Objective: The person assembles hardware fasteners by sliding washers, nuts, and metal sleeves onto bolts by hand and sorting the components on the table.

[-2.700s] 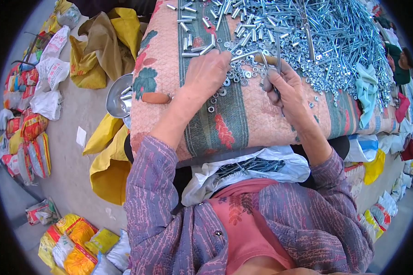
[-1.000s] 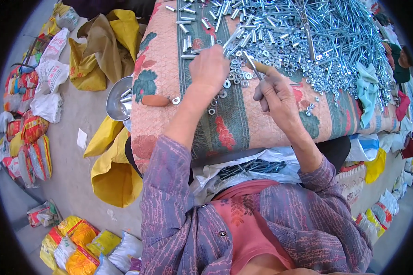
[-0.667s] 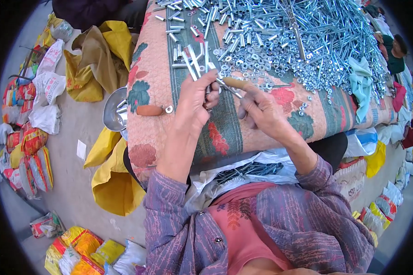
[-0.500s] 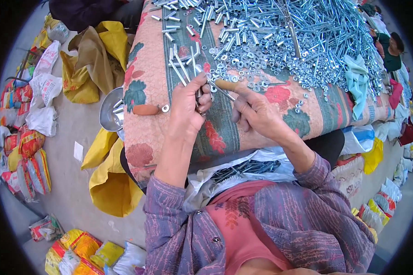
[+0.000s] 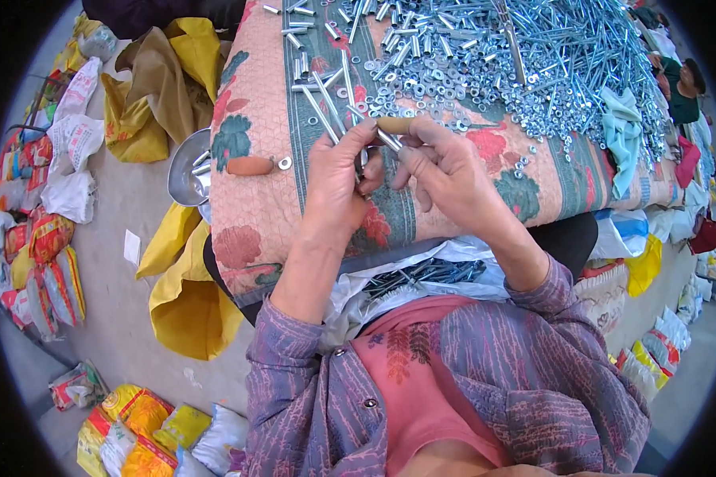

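My left hand (image 5: 338, 179) is closed around several long shiny metal rods (image 5: 321, 114), which fan out beyond its thumb. A short bright metal tube (image 5: 389, 141) bridges the gap to my right hand (image 5: 453, 171), whose thumb and fingers pinch its near end. A tan cover (image 5: 395, 126) sleeves my right index finger. Whether a rod runs inside the tube is hidden. Beyond both hands lie loose washers (image 5: 437, 99), short metal sleeves (image 5: 406, 52) and a big heap of thin bolts (image 5: 589, 48).
A flowered cloth (image 5: 294, 199) covers the work surface. On it are an orange handle (image 5: 250, 165), a long metal tool (image 5: 515, 56) and a pale blue rag (image 5: 622, 143). A metal bowl (image 5: 184, 179) stands left. A white sack (image 5: 358, 290) with dark bolts lies against me. Another person (image 5: 682, 87) is at far right.
My hands have drawn closer together, the right one slightly up. Between them a thicker bright tube shows where a thin rod's end stuck out before.
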`<state>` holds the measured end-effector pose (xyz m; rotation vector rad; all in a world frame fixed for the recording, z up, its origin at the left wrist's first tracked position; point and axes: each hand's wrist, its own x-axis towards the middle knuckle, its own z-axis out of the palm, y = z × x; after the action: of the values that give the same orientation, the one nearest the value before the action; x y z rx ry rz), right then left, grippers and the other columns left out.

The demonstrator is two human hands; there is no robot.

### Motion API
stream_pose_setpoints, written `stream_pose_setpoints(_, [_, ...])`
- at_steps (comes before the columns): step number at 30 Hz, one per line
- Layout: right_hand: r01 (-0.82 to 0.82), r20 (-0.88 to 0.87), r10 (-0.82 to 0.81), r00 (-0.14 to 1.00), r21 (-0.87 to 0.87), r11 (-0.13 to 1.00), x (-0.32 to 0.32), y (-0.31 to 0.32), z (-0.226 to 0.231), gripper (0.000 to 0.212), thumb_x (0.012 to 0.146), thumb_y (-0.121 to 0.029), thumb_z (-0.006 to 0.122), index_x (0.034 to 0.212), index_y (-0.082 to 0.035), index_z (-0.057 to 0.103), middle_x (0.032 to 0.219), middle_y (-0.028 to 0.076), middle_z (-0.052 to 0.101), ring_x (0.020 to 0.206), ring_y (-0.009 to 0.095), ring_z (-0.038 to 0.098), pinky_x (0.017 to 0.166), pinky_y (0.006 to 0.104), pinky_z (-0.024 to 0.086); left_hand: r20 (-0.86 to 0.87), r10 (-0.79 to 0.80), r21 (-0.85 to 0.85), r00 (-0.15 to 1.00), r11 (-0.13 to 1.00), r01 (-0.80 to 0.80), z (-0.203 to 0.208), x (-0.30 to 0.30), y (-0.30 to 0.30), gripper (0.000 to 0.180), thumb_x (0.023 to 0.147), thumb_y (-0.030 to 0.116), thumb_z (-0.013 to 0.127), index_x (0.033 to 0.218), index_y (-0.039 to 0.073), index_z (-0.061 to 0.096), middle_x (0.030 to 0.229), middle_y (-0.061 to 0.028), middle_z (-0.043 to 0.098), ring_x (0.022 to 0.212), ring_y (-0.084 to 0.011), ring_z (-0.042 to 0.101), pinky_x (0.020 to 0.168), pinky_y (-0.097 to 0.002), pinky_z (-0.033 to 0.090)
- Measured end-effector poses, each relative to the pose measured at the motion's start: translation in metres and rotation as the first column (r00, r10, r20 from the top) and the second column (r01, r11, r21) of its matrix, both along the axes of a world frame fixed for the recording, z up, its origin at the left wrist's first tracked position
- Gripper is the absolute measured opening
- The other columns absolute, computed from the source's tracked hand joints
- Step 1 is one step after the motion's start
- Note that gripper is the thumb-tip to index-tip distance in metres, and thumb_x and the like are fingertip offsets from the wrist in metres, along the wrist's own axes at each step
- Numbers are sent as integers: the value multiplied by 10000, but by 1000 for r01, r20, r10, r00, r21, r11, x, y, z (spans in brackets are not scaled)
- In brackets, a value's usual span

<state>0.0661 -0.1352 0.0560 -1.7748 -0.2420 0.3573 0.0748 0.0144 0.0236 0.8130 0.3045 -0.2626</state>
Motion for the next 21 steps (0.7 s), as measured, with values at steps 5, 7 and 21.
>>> stream_pose_setpoints(5, [347,762,-148,631,-106,932,-7,6,-7,213,855,-59,498,1040,-8,590,834,162,579,698,265,575,661,345,467,-39,-33,-92,999,995,30,-4,-12,-15,121,842,144,610,838,48,537,591,4,493,402,-68,416,336,-192,255])
stream_pose_setpoints(7, [332,788,-162,594,-57,941,1,8,-12,209,862,-70,493,1033,-2,591,854,163,583,712,264,576,681,340,468,-123,-19,-67,992,998,11,12,-27,-40,101,847,136,599,862,63,531,607,6,497,407,-69,428,328,-200,264])
stream_pose_setpoints(21, [288,695,306,650,-598,748,59,-40,-57,274,758,-90,594,1031,-118,609,888,84,534,877,282,523,764,384,442,-205,-166,-297,965,950,100,4,-56,-13,228,927,233,468,1069,56,477,796,-123,584,677,-213,597,472,-299,540])
